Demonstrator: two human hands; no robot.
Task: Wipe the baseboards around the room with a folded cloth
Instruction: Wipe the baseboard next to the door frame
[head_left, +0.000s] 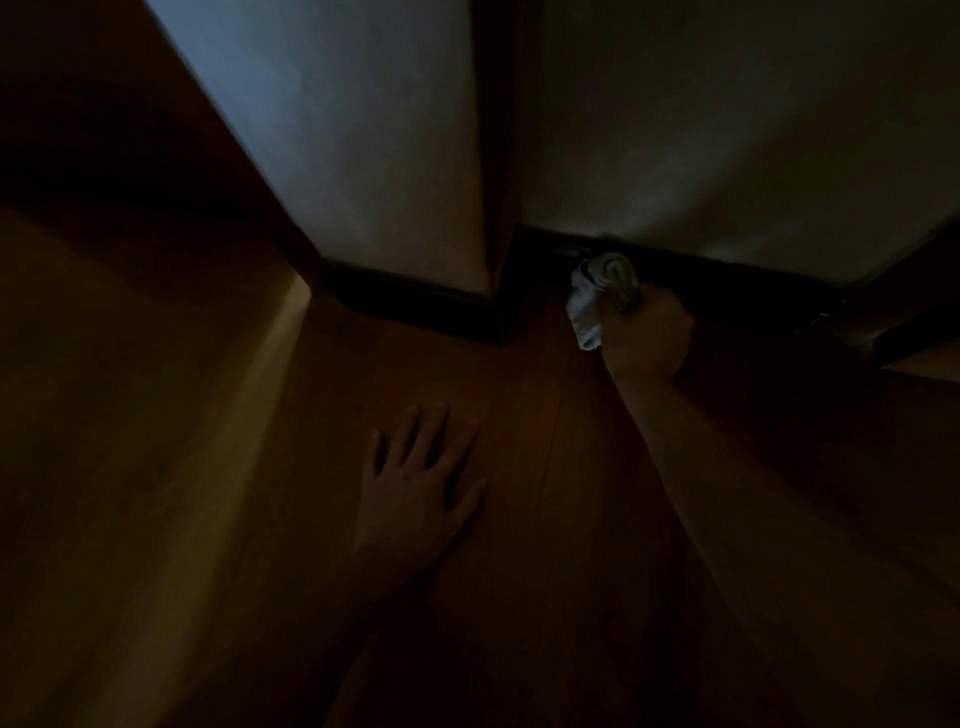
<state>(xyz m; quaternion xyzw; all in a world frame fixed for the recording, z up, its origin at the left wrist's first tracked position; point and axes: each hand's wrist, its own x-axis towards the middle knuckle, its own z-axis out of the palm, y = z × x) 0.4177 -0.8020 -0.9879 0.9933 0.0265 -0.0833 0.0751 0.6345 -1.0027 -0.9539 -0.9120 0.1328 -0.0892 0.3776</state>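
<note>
I judge wiping underway: my right hand grips the cloth against the baseboard beside the corner, left hand spread on the floor.

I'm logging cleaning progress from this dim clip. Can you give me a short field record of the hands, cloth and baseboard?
lighting: very dim
right hand: grips the cloth
cloth: white, bunched, held at the baseboard just right of the jutting corner
baseboard: dark, runs along the foot of the pale wall
left hand: flat on the floor, fingers spread, holding nothing
</note>
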